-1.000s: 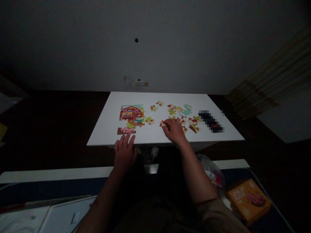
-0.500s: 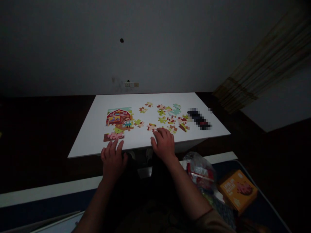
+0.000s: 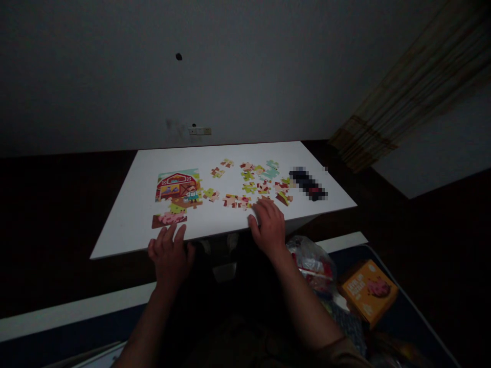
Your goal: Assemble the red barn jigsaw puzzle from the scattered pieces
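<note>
A partly joined farm puzzle, with a red barn and a small figure, lies on the left of the white table. My left hand rests at the table's front edge just below the pink pig section. Its fingers are apart and hold nothing. My right hand reaches over the edge with fingers stretched out. Their tips lie over a puzzle piece that they partly hide. Left of these fingertips, two brown-and-cream pieces sit side by side; I cannot tell whether they interlock.
Several loose pieces are scattered mid-table. A dark pixelated item lies at the right. On the bench beside me are a clear plastic bag and an orange box. A wall with sockets stands behind the table.
My right hand has moved right over the table, away from the brown-and-cream pieces, exposing the right one. My left hand stays at the edge. The whole view has shifted slightly.
</note>
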`<state>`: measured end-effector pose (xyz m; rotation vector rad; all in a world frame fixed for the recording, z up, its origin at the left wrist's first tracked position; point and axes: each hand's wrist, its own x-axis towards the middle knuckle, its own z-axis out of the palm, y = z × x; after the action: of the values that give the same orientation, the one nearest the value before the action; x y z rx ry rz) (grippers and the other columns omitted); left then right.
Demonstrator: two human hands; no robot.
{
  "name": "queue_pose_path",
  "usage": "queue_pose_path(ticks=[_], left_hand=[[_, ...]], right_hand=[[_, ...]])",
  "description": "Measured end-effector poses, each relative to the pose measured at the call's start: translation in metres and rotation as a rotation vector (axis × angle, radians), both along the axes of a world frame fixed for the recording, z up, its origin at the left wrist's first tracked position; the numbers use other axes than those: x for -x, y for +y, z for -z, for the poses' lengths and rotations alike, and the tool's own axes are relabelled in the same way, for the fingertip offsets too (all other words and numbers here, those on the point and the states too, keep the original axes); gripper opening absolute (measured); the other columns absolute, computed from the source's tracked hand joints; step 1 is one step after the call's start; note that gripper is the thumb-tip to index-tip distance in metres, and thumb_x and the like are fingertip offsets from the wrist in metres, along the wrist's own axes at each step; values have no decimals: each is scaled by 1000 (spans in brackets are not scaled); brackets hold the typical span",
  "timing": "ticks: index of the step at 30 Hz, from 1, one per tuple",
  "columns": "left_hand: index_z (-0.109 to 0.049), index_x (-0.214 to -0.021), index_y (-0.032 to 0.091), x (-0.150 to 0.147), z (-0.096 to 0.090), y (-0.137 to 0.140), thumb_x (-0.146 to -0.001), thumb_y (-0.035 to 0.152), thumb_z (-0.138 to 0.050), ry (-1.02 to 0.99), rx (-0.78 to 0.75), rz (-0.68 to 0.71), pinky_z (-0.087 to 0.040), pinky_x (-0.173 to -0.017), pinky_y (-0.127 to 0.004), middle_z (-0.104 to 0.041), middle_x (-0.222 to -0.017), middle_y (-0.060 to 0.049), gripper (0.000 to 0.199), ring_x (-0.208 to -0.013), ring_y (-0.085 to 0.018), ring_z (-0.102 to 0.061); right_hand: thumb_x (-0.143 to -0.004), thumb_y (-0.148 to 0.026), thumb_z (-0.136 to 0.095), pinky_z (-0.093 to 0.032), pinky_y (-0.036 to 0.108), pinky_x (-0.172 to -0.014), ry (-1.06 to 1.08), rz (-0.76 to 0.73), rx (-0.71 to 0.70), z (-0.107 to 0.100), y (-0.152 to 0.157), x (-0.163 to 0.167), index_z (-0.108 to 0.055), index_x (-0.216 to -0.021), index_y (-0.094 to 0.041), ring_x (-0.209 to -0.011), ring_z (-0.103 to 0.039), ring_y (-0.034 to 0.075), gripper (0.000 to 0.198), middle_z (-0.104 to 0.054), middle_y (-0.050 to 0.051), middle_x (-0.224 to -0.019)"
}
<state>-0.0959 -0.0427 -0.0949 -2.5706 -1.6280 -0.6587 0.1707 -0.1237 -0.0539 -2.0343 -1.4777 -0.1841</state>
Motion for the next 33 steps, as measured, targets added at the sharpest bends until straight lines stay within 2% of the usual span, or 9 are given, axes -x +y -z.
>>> queue_pose_path(ticks=[7, 11, 14, 18, 22, 25, 27, 29, 33], left_hand=[[-41, -140, 22, -3, 3, 0, -84, 35, -49, -11, -68, -22, -20, -108, -65, -40, -144, -16, 58, -137, -37, -29], [-45, -137, 17, -5, 2, -2, -85, 31, -48, -37, -68, -18, -19, -108, -65, -40, -143, -18, 54, -137, -38, -27], [-46, -135, 17, -4, 5, -1, -84, 30, -50, -52, -74, -15, -18, -109, -64, -41, -142, -19, 53, -137, -37, -28], [-50, -131, 19, 0, 12, 2, -81, 28, -57, -71, -160, -5, -20, -109, -61, -47, -139, -17, 52, -134, -36, -34], [-51, -131, 18, 3, 14, 2, -82, 25, -56, -79, -153, -2, -19, -112, -57, -46, -140, -14, 50, -135, -33, -33], [-50, -132, 19, 4, 12, 0, -84, 24, -54, -114, -106, 4, -17, -112, -57, -46, -141, -13, 49, -136, -32, -32], [-50, -132, 19, 5, 10, -1, -84, 23, -54, -127, -79, 14, -16, -113, -57, -45, -141, -14, 48, -137, -32, -31], [-49, -133, 18, 6, 7, -3, -85, 22, -53, -118, -64, 24, -15, -114, -56, -44, -142, -14, 48, -137, -32, -30], [-47, -135, 16, 10, 2, -5, -88, 20, -50, -83, -42, 50, -14, -114, -55, -40, -145, -15, 48, -138, -32, -28]], right_hand=[[-93, -32, -41, -35, 44, -103, 3, 2, 21, 3, -8, -29, -58, -120, -23, -124, -44, 26, 34, -56, 9, -129], [-91, -33, -42, -35, 48, -100, -20, 245, -10, 0, -8, -64, -56, -123, -19, -120, -44, 30, 38, -56, 12, -128], [-88, -41, -47, -38, 51, -92, -45, 360, 70, -1, -8, -89, -56, -124, -17, -117, -44, 35, 45, -60, 16, -121], [-87, -48, -49, -39, 49, -89, -63, 311, 166, 0, -8, -106, -63, -111, -19, -114, -46, 36, 40, -64, 15, -109], [-84, -46, -54, -38, 50, -90, -16, 246, 169, 1, -6, -112, -63, -105, -15, -96, -56, 31, 39, -65, 15, -97], [-81, -41, -55, -44, 45, -85, 69, 256, 8, -5, -2, -96, -62, -104, -17, -92, -57, 28, 35, -64, 14, -95], [-82, -37, -54, -47, 42, -84, 160, 178, -122, -12, 5, -68, -62, -104, -19, -91, -58, 25, 30, -62, 12, -101], [-84, -36, -53, -50, 38, -81, 315, 1, -173, -18, 18, -29, -63, -99, -21, -87, -61, 21, 24, -63, 9, -100], [-84, -33, -55, -52, 33, -78, 604, -386, -85, -19, 59, 56, -64, -97, -22, -85, -64, 17, 19, -66, 5, -99]])
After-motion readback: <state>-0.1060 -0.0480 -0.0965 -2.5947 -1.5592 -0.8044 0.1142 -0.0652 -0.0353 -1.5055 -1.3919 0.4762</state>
